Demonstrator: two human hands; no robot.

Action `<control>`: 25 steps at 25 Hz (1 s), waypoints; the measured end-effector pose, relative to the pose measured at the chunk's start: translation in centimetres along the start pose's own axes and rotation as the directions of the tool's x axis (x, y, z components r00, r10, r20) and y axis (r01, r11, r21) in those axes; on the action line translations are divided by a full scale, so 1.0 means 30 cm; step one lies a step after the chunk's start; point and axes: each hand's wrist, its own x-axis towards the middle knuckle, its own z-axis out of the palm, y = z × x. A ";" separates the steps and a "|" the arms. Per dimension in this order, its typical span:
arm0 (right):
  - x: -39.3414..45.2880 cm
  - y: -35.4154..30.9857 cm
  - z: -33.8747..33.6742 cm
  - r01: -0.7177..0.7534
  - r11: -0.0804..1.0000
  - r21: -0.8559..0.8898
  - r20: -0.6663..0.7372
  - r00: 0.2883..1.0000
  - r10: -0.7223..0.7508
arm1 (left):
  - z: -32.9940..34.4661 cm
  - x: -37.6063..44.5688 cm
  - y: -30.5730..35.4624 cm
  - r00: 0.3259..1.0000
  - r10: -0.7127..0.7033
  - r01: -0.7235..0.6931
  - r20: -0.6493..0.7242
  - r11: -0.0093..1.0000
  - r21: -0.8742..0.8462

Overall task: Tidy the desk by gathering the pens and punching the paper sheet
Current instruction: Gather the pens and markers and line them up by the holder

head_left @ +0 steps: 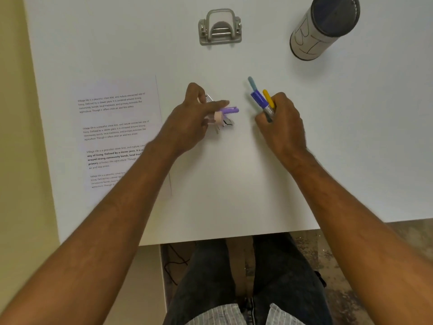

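Both arms outstretched, left hand [191,120] and right hand [282,120] each with curled fingers in a closed grip.

Bare desk [234,184] between my forearms and down to near edge: open lane. My left hand [192,118] and right hand [281,123] near each other mid-desk, bare gap between. Ahead of gap, hole punch [219,28] stands at far side. Far right, cylindrical holder [324,28] upright, bare surface around it. Left side taken by paper sheet [117,134]; my left forearm crosses its near corner.
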 end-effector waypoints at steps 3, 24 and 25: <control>-0.027 0.057 -0.023 -0.048 0.997 0.056 -0.021 0.999 0.049 | -0.011 0.024 0.003 0.995 0.088 -0.093 0.037 0.981 0.170; 0.296 0.510 -0.453 -0.319 0.913 0.253 0.028 0.946 0.323 | 0.400 0.569 0.922 0.797 -0.588 0.464 0.137 0.452 -0.762; 0.327 0.533 -0.465 -0.322 0.920 0.223 0.017 0.945 0.327 | 0.405 0.606 0.940 0.795 -0.593 0.481 0.125 0.492 -0.725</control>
